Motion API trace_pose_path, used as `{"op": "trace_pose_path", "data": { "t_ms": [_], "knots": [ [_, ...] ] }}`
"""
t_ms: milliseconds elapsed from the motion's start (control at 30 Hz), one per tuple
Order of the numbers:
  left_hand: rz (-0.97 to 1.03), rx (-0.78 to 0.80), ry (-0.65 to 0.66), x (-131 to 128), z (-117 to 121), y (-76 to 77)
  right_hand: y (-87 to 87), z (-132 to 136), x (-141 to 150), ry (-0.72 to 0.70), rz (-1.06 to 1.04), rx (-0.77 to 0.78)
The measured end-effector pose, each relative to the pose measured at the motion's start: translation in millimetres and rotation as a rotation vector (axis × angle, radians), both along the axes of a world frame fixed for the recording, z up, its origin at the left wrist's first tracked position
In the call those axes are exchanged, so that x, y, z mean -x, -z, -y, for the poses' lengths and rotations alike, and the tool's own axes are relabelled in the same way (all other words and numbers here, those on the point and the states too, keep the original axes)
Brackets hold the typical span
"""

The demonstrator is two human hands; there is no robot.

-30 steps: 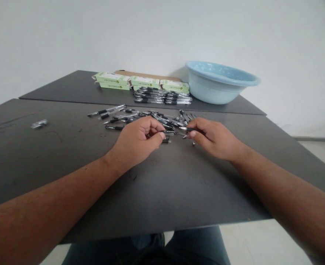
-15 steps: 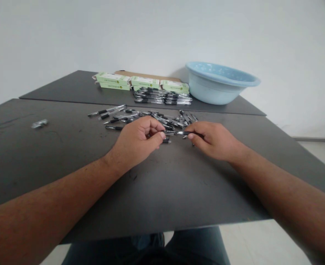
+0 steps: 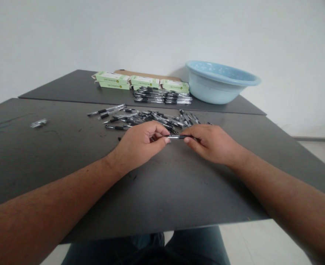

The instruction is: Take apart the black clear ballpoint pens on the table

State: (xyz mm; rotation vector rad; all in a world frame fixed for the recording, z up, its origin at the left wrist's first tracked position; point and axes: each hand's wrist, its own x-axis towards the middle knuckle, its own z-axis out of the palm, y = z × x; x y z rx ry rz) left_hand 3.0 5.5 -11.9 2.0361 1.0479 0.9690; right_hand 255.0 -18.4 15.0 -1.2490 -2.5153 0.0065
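Observation:
My left hand (image 3: 140, 141) and my right hand (image 3: 210, 141) are close together just above the dark table (image 3: 162, 191). Both pinch one black pen (image 3: 177, 136), which lies level between their fingertips. Just behind the hands a loose scatter of several pens and pen parts (image 3: 146, 117) is spread on the table. A neater stack of pens (image 3: 162, 96) lies further back.
Green boxes (image 3: 140, 81) stand in a row at the back, with a brown cardboard piece behind them. A light blue basin (image 3: 220, 81) sits at the back right. A small clear part (image 3: 39, 123) lies alone at the far left. A seam splits the table.
The hands have drawn a little toward me and closer together. The separate pieces they held a second ago now form one pen bridging both hands.

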Motion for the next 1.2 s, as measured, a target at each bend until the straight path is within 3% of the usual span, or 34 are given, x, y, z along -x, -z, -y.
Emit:
{"op": "trace_pose_path", "data": {
  "t_ms": [800, 1033, 1200],
  "knots": [
    [0.126, 0.156, 0.1, 1, -4, 7.0, 4.4, 3, 5, 0.023, 0.015, -0.044],
    [-0.033, -0.071, 0.032, 1, 0, 2.9, 3.4, 2, 5, -0.01, -0.004, 0.016],
    [-0.144, -0.236, 0.115, 1, 6, -7.1, 3.3, 6, 9, -0.079, -0.007, 0.085]
  ]
}}
